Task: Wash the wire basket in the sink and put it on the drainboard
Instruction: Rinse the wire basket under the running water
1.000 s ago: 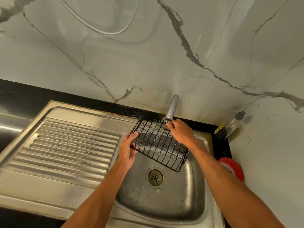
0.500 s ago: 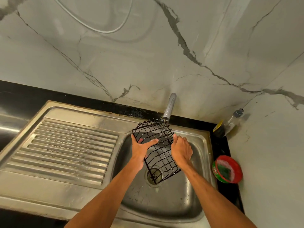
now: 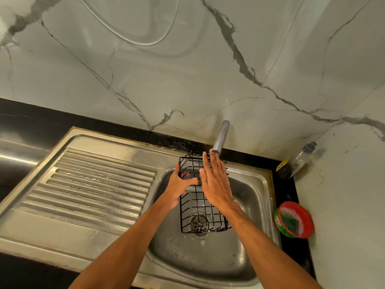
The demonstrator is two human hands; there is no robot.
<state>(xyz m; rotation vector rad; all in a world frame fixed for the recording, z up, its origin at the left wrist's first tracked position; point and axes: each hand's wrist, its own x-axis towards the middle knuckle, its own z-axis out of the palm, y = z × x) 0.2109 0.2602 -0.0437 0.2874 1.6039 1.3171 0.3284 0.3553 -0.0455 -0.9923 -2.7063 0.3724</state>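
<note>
Black wire basket [image 3: 199, 213] held above the sink [image 3: 248, 236] drain, far end under the tap [image 3: 220, 136], left hand [image 3: 179, 186] gripping its left edge, right hand [image 3: 216, 184] flat, fingers straight, against its right side, ribbed drainboard [image 3: 100, 184] left, red tub [image 3: 294, 220] right.

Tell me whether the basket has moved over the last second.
Yes. The basket has swung round: it lay slantwise beyond the drain, and now runs straight from the tap, its near end covering the drain.
</note>
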